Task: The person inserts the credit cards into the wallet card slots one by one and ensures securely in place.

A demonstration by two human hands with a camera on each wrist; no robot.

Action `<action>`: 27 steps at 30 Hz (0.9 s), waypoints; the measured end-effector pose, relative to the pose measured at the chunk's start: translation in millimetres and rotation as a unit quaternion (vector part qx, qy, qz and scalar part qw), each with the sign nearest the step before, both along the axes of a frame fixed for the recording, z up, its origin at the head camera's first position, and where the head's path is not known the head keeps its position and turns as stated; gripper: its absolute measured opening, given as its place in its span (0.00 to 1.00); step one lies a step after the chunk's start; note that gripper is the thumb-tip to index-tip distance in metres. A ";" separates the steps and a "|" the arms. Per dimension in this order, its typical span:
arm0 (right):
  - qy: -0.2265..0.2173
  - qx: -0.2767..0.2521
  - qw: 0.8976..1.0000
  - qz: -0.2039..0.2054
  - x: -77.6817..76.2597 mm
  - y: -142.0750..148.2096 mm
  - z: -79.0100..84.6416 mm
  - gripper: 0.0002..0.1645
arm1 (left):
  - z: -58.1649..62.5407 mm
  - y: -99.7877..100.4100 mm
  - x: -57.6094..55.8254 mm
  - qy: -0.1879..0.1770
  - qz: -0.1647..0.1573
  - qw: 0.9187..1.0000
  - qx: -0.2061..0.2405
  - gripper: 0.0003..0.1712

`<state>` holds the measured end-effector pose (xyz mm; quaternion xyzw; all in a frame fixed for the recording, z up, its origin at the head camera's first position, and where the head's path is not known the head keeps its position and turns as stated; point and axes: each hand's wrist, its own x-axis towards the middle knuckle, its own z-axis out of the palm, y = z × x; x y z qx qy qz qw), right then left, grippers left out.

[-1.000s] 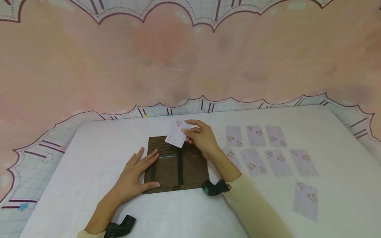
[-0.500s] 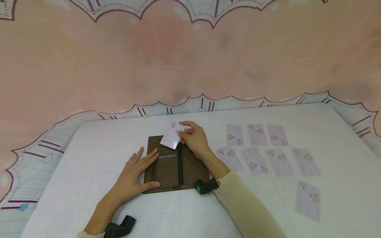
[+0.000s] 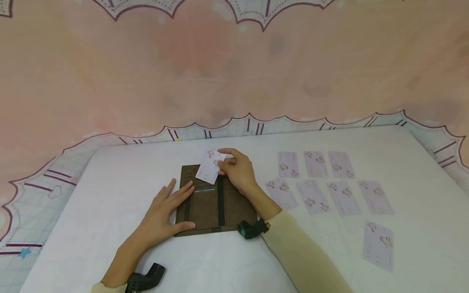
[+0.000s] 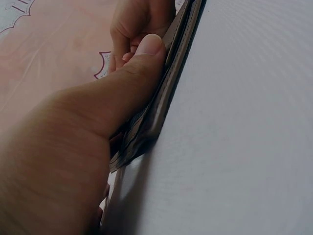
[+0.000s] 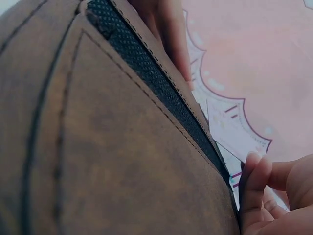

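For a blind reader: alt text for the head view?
A right hand pinches a white rectangular card at the far edge of an open brown leathery wallet; the left hand rests on it. Eight similar cards lie further right.

You have eight pale, rectangular printed cards (image 3: 343, 198) on one white surface (image 3: 209, 260), a ninth card (image 3: 208, 170) between your right fingers (image 3: 230, 151), one open brown stitched wallet (image 3: 206, 209), and two black wrist-worn devices (image 3: 144, 280).

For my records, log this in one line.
left hand: on wallet; right hand: pinches card over wallet; other cards: on table
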<state>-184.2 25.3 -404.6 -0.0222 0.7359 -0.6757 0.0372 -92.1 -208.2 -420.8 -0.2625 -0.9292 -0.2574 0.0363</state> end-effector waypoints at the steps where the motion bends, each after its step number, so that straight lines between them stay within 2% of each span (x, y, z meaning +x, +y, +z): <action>1: 0.002 0.000 1.000 -0.001 0.3 0.1 0.5 0.20 | 0.0 -0.1 -0.4 -0.001 0.000 1.000 0.000 0.50; 16: 0.012 0.063 0.998 0.017 0.8 0.4 -0.7 0.19 | -0.9 0.5 -0.7 -0.013 0.012 1.000 0.003 0.53; 22: 0.046 0.123 0.990 0.047 1.4 -0.4 -0.4 0.19 | -0.9 1.0 -0.7 -0.025 0.023 0.999 0.004 0.55; 27: 0.056 0.139 0.987 0.063 2.4 -1.7 0.6 0.19 | -0.7 0.8 -0.8 -0.026 0.025 0.999 0.001 0.56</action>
